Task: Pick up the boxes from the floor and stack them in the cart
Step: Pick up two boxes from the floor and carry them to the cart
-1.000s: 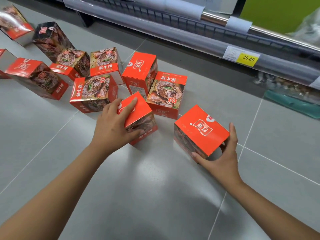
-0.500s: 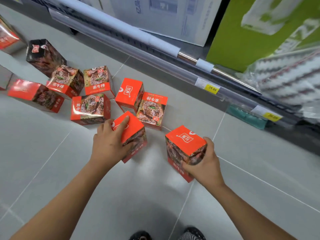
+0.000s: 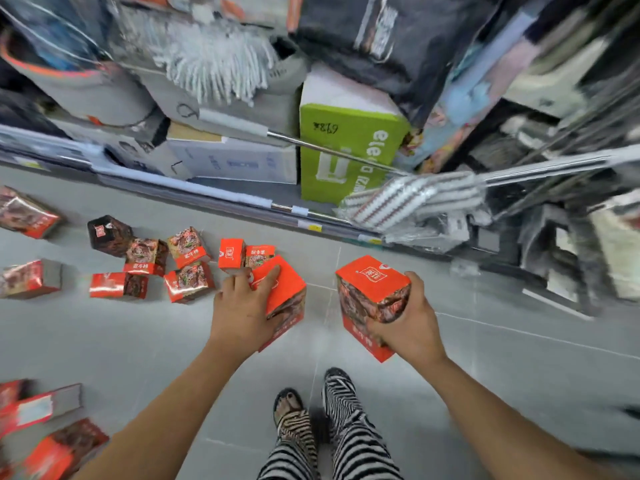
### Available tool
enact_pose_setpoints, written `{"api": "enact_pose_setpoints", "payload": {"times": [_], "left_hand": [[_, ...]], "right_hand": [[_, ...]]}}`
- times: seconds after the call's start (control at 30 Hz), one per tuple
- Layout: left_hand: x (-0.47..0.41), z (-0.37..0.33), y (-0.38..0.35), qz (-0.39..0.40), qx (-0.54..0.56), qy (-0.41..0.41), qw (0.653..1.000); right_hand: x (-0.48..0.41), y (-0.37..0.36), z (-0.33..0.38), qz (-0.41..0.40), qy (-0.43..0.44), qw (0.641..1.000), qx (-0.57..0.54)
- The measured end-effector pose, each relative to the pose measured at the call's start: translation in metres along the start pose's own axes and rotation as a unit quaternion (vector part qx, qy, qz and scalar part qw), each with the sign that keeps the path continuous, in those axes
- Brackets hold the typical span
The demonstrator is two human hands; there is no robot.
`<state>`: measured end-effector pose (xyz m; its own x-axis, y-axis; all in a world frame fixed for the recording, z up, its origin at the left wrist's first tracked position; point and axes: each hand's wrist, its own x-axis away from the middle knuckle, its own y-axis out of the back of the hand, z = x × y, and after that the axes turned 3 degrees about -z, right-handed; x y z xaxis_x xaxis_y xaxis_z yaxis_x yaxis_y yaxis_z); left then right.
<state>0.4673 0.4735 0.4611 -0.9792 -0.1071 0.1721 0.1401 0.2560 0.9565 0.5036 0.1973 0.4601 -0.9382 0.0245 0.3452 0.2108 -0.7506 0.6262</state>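
Gripping a box apiece, both hands are full. The left hand [image 3: 242, 308] curls over the near edge of an orange box [image 3: 285, 287], with its fingers spread across the plain orange top and its thumb against the side that bears the meat picture. The box is tilted so that one corner points down. The right hand [image 3: 414, 325] clasps a second orange box [image 3: 369, 284] from the right, fingers and thumb curled round its lower printed faces. This box sits nearly upright with its orange top facing the camera. The two boxes are held side by side, apart from each other, above the grey tiled floor [image 3: 138, 341] and ahead of the person's feet in zebra-striped slippers [image 3: 337, 386]. More boxes of the same kind lie scattered on the floor to the left: a loose cluster [image 3: 188, 282] just beyond the left hand, a few further out near the left edge, and some blurred ones at the lower left corner. Behind them runs a low shop shelf [image 3: 242, 199] crowded with goods, among them a green carton [image 3: 346, 147] and striped packaged mop heads [image 3: 412, 199].
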Motion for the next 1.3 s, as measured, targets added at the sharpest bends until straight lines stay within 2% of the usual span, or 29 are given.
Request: {"api": "enact_pose_setpoints", "payload": {"times": [0.13,0.27,0.47,0.57,0.67,0.93,1.13,1.3], "left_hand": [[0.014,-0.057,0.074,0.007,-0.010,-0.066,0.998],[0.022,-0.105,0.119,0.023,-0.029,-0.152,0.988],[0.028,-0.186,0.146,0.014,-0.035,-0.293,0.955],[0.037,-0.236,0.154,0.013,-0.042,-0.352,0.935],[0.056,-0.302,0.157,0.025,-0.029,-0.428,0.903],[0.124,-0.487,0.155,0.040,0.004,-0.608,0.793],[0.193,-0.632,0.121,0.037,0.009,-0.698,0.715],[0.252,-0.741,0.060,0.087,-0.004,-0.724,0.684]], "right_hand": [[0.061,0.070,0.032,-0.047,-0.016,0.999,-0.017],[0.118,0.113,0.037,-0.120,-0.042,0.990,-0.055],[0.201,0.161,0.015,-0.284,-0.124,0.943,-0.119],[0.237,0.187,0.000,-0.317,-0.146,0.929,-0.120],[0.280,0.220,-0.023,-0.387,-0.169,0.896,-0.135],[0.390,0.307,-0.094,-0.566,-0.230,0.780,-0.136],[0.454,0.374,-0.191,-0.618,-0.281,0.718,-0.154],[0.486,0.432,-0.281,-0.626,-0.320,0.685,-0.191]]}}
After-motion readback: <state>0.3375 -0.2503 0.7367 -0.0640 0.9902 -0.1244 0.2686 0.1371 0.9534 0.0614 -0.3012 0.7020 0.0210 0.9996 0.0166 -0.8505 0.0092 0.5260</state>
